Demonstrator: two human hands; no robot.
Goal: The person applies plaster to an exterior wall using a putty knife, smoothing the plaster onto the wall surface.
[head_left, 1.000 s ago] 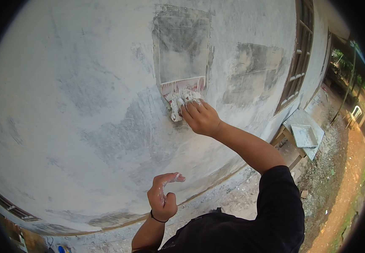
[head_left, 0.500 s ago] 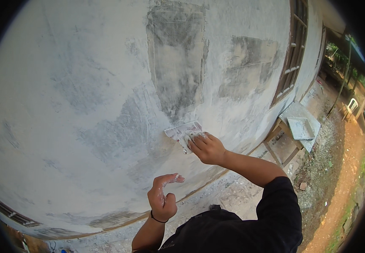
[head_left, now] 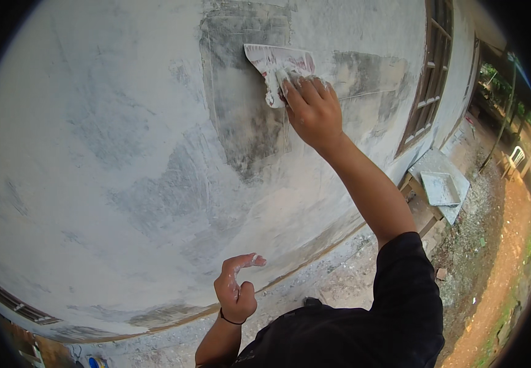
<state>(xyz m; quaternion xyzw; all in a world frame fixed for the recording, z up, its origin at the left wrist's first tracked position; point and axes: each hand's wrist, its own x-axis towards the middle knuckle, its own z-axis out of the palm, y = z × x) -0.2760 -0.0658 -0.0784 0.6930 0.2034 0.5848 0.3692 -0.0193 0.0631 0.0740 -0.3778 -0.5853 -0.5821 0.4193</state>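
My right hand (head_left: 314, 113), smeared with white paste, is closed on a wide, pale putty scraper (head_left: 287, 58). The scraper lies against the upper part of a dark grey patch (head_left: 241, 110) on the plastered wall (head_left: 143, 245). Reddish streaks mark its face, and a thick lump of white putty (head_left: 271, 95) clings to its lower left edge. Lower down, my left hand (head_left: 236, 288) hovers in front of the wall with nothing visible in it. Its forefinger is bent outward, apart from the thumb, and carries white smears. A dark band circles that wrist.
A second grey patch (head_left: 369, 86) is on the wall to the right, beside a brown-framed window (head_left: 428, 80). At the right a wooden stand bears a sheet with a white tray (head_left: 440, 188). A white chair (head_left: 515, 158) stands farther off. Wall-base paving (head_left: 333, 276) is spattered white.
My right hand has carried the scraper up the wall, from the lower tip of the grey patch to its upper part. My left hand has stayed nearly still.
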